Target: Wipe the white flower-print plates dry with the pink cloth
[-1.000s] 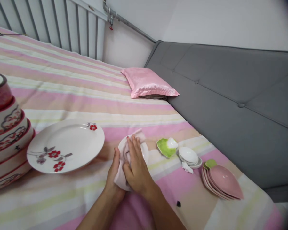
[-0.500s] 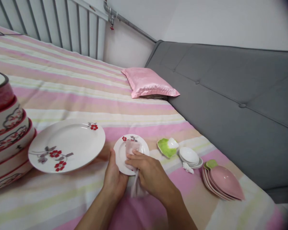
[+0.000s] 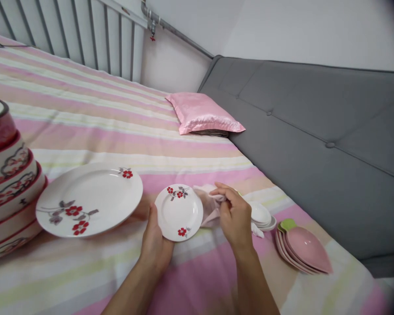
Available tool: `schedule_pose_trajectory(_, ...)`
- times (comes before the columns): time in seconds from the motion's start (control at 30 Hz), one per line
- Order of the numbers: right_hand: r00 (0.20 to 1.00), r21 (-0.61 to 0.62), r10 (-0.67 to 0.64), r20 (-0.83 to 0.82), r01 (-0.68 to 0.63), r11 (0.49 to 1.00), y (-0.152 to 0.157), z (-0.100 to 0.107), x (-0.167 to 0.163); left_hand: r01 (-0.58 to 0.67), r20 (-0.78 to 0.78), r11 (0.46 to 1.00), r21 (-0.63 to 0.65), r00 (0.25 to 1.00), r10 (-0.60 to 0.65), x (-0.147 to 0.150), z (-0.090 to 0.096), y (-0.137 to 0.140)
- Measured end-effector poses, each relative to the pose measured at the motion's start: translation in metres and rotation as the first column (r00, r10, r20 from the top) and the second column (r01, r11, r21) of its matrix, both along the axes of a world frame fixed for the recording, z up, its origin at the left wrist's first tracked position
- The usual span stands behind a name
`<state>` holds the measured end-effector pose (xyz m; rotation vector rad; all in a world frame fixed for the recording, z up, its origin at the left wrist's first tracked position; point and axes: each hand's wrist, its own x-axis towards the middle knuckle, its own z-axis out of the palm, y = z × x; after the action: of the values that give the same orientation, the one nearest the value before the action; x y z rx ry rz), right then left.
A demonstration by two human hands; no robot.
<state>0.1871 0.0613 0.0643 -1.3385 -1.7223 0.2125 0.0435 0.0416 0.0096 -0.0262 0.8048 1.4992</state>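
Note:
My left hand point(image 3: 157, 243) grips a small white plate point(image 3: 175, 214) by its lower left side, thumb on the rim and fingers hidden underneath. Red flowers with grey leaves decorate the plate, which tilts toward me. To its right, my right hand point(image 3: 234, 214) pinches a pale pink cloth point(image 3: 210, 205), which hangs between the hand and the plate's right edge. Left of the small plate lies a large white plate point(image 3: 95, 197) with the same flower pattern. Behind my right hand, a green leaf-shaped dish is almost entirely covered.
A stack of patterned bowls point(image 3: 11, 197) rises at the left edge. Small white dishes point(image 3: 262, 214) and stacked pink leaf-shaped dishes point(image 3: 308, 249) sit at right on the striped bedsheet point(image 3: 118, 280). Farther back are a pink pillow point(image 3: 205, 113) and a grey headboard point(image 3: 298, 127).
My right hand has moved right, taking the cloth off the small plate's face and uncovering its flowers. The green dish is now mostly covered. My left hand stays on the plate.

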Motion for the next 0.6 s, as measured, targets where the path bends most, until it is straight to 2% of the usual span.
schedule_pose_trajectory(0.07,0.995,0.027,0.018,-0.102,-0.016,1.000,-0.001,0.000,-0.002,0.010,0.005,1.000,0.001,1.000,-0.010,0.000,-0.001,0.000)
schedule_pose_trajectory(0.13,0.984,0.007,0.097,-0.146,-0.097,0.995,-0.002,-0.001,-0.004,0.015,0.008,1.000,0.014,1.000,-0.015,0.000,0.000,0.000)
schedule_pose_trajectory(0.23,0.950,-0.125,0.285,-0.131,-0.301,0.945,-0.004,0.000,-0.006,0.044,0.019,0.997,0.058,0.999,-0.046,0.001,0.002,-0.001)
schedule_pose_trajectory(0.3,0.931,-0.208,0.335,-0.145,-0.360,0.910,-0.005,0.002,-0.007,0.065,0.022,0.995,0.073,0.998,-0.067,0.001,0.003,-0.001)
schedule_pose_trajectory(0.43,0.964,-0.227,0.233,-0.128,-0.257,0.939,-0.006,0.001,-0.016,0.056,0.020,0.997,0.060,0.998,-0.057,0.000,0.004,-0.002)
schedule_pose_trajectory(0.6,0.986,-0.251,0.136,0.094,-0.109,0.962,-0.008,-0.012,-0.032,0.092,0.027,0.990,0.103,0.995,-0.095,0.000,0.005,-0.005)
